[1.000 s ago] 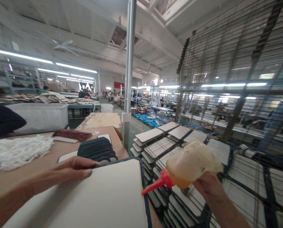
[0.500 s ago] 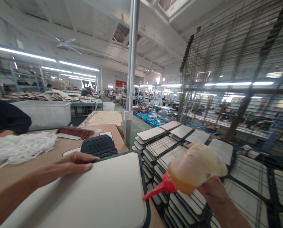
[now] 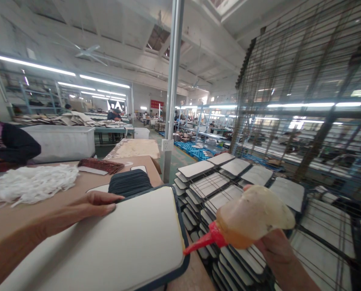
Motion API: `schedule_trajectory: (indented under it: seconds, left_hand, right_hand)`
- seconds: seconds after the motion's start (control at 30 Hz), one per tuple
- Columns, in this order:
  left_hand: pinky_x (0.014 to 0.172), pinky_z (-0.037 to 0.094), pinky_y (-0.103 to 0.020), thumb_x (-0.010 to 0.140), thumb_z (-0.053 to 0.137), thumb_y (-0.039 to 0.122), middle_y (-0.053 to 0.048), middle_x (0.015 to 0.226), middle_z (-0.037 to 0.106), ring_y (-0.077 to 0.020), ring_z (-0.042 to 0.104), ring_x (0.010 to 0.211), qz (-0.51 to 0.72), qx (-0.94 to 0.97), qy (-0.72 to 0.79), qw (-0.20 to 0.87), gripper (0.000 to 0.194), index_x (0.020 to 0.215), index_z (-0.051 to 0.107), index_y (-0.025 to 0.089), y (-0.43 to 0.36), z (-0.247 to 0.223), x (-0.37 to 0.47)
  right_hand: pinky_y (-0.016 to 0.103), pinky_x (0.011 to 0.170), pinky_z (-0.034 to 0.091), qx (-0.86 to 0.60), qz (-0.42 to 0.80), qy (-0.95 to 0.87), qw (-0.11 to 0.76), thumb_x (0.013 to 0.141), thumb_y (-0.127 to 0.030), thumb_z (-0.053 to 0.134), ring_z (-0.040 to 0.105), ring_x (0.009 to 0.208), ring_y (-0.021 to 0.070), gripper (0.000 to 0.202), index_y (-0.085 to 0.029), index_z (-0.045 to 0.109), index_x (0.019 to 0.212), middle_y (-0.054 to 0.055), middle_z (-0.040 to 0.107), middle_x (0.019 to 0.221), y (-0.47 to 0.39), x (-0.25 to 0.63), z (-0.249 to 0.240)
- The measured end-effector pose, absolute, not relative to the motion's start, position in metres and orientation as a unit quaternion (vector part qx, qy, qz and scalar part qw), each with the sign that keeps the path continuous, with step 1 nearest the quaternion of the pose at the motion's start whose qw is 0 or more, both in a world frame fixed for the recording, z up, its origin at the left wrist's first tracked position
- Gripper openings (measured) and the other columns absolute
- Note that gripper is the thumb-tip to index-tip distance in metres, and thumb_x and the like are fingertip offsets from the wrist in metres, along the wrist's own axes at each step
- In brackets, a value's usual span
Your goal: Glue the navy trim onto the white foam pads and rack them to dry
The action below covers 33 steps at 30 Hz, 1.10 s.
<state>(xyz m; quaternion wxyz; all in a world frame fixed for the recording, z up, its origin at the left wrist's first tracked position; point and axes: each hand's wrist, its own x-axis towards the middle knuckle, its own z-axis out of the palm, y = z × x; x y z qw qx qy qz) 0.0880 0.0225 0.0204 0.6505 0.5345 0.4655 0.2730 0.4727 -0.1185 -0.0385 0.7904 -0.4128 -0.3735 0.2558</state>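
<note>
The left hand [image 3: 92, 206] pinches the far edge of the white panel [image 3: 116, 238] over the counter [image 3: 5, 226], fingers closed. The right hand's fingers wrap the squeeze bottle [image 3: 253, 216], its red nozzle [image 3: 203, 241] at the dark rim [image 3: 168, 278]. Edge gluing seems in hand; following the 1 near corner calls for a steady tip and even squeeze.

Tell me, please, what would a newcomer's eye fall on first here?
Probably the squeeze bottle in the right hand, its red nozzle at the white panel's dark edge. Next, the wire racks towering at the right, and the heap of white strips on the table at the left.
</note>
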Motion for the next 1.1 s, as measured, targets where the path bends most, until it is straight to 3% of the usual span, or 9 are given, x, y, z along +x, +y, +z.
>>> schedule_trajectory:
  seconds: [0.1, 0.23, 0.47, 0.63, 0.9, 1.1]
  left_hand:
    - [0.058, 0.056, -0.024, 0.058, 0.082, 0.032, -0.008, 0.084, 0.077, -0.0224, 0.072, 0.069, 0.272, 0.543, 0.452, 0.653, 0.049, 0.103, 0.071, 0.016, 0.023, 0.020, 0.084]
    - [0.058, 0.056, -0.028, 0.059, 0.082, 0.035, -0.006, 0.086, 0.077, -0.0246, 0.072, 0.070, 0.286, 0.519, 0.447, 0.670, 0.054, 0.108, 0.069, 0.019, 0.028, 0.008, 0.075]
    - [0.067, 0.057, -0.029, 0.052, 0.085, 0.040, -0.003, 0.093, 0.077, -0.0256, 0.071, 0.083, 0.322, 0.476, 0.482, 0.662, 0.062, 0.108, 0.067, 0.023, 0.041, -0.018, 0.067]
    - [0.067, 0.056, -0.022, 0.048, 0.086, 0.042, 0.003, 0.096, 0.077, -0.0223, 0.070, 0.091, 0.361, 0.442, 0.517, 0.638, 0.048, 0.092, 0.073, 0.028, 0.037, -0.026, 0.074]
    - [0.060, 0.057, -0.022, 0.040, 0.087, 0.046, 0.004, 0.083, 0.078, -0.0213, 0.072, 0.078, 0.364, 0.432, 0.504, 0.653, 0.041, 0.076, 0.075, 0.031, 0.030, -0.029, 0.085]
    - [0.056, 0.058, -0.023, 0.035, 0.089, 0.044, 0.007, 0.074, 0.077, -0.0207, 0.072, 0.070, 0.380, 0.405, 0.474, 0.683, 0.039, 0.070, 0.075, 0.032, 0.025, -0.029, 0.089]
  right_hand:
    - [0.042, 0.067, 0.058, -0.417, 0.344, -0.359, 0.761, 0.044, -0.018, 0.081, 0.069, 0.075, 0.0315, 0.062, -0.028, 0.068, 0.103, 0.005, 0.075, 0.087, -0.117, 0.471, -0.041]
    - [0.045, 0.078, 0.055, -0.389, 0.310, -0.351, 0.793, 0.049, -0.021, 0.081, 0.069, 0.084, 0.0322, 0.064, -0.028, 0.066, 0.111, 0.007, 0.074, 0.096, -0.114, 0.463, -0.041]
    - [0.032, 0.066, 0.059, -0.316, 0.238, -0.347, 0.851, 0.055, -0.018, 0.082, 0.070, 0.071, 0.0235, 0.055, -0.028, 0.067, 0.108, 0.005, 0.075, 0.087, -0.104, 0.435, -0.043]
    - [0.025, 0.071, 0.057, -0.314, 0.209, -0.304, 0.875, 0.054, -0.016, 0.084, 0.069, 0.076, 0.0184, 0.048, -0.030, 0.071, 0.098, 0.001, 0.074, 0.086, -0.101, 0.421, -0.042]
    - [0.029, 0.073, 0.057, -0.317, 0.200, -0.257, 0.891, 0.049, -0.017, 0.085, 0.068, 0.077, 0.0198, 0.059, -0.029, 0.069, 0.105, 0.001, 0.074, 0.092, -0.094, 0.406, -0.031]
    - [0.027, 0.070, 0.058, -0.318, 0.199, -0.253, 0.892, 0.045, -0.012, 0.084, 0.069, 0.074, 0.0199, 0.051, -0.027, 0.072, 0.092, 0.000, 0.074, 0.083, -0.092, 0.403, -0.033]
